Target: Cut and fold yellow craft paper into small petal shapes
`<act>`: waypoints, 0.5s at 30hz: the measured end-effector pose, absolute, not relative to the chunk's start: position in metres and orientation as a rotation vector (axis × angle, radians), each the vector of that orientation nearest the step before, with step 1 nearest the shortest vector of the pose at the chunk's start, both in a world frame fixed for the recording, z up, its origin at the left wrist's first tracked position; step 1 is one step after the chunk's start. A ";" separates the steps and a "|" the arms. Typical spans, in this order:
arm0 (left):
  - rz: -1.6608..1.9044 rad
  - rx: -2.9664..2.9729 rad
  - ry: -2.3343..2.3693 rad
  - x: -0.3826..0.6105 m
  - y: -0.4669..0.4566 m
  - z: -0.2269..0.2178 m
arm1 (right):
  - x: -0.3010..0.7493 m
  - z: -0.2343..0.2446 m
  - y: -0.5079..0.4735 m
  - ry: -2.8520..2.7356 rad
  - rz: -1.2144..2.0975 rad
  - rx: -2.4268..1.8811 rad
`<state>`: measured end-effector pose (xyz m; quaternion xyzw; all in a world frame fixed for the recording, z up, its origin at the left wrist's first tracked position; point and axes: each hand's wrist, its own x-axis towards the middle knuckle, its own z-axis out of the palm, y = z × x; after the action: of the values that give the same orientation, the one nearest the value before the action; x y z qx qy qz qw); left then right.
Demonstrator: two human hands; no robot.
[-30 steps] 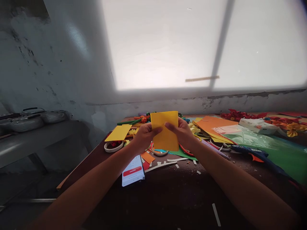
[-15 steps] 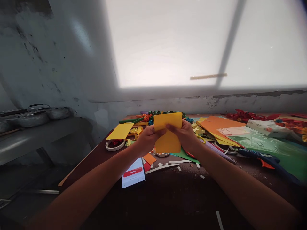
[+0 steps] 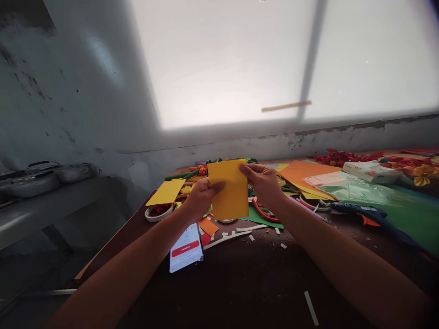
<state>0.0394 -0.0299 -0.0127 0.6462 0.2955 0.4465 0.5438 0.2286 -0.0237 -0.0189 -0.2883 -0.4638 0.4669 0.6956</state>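
Observation:
A rectangular sheet of yellow paper (image 3: 230, 198) is held upright above the table in front of me. My left hand (image 3: 203, 194) grips its left edge, thumb across the near face and the other fingers behind it. At the upper right corner, my right hand (image 3: 264, 180) pinches the sheet between thumb and fingers. Another yellow sheet (image 3: 166, 192) rests on a roll of tape (image 3: 159, 213) to the left. Below my left forearm lies a phone (image 3: 186, 251) with a lit screen.
White paper scraps (image 3: 228, 238) and an orange paper piece (image 3: 208, 226) lie nearby. Orange sheets (image 3: 307, 172), a tissue packet (image 3: 372, 172), green wrapping (image 3: 408, 214) and red paper flowers (image 3: 338, 156) fill the right side. Metal pots (image 3: 34, 183) stand on a bench at left.
My right hand has shifted from the middle of the yellow sheet to its upper right corner. My left hand keeps its hold. The whole view has turned slightly.

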 end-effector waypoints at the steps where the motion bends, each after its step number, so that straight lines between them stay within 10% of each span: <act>1: 1.090 1.601 0.740 0.038 -0.031 -0.011 | 0.229 -0.019 -0.023 -1.042 1.009 -0.648; 9: 1.411 2.571 1.023 0.042 -0.044 0.030 | 0.222 -0.021 -0.032 -1.378 0.595 -0.801; 15: 1.323 2.154 1.085 0.048 -0.037 0.053 | 0.221 -0.020 -0.035 -1.487 0.677 -0.871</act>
<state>0.0480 -0.0370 0.0532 0.7682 0.3869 0.4717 0.1940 0.2214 -0.0348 -0.0199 -0.3760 -0.6418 0.2922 0.6011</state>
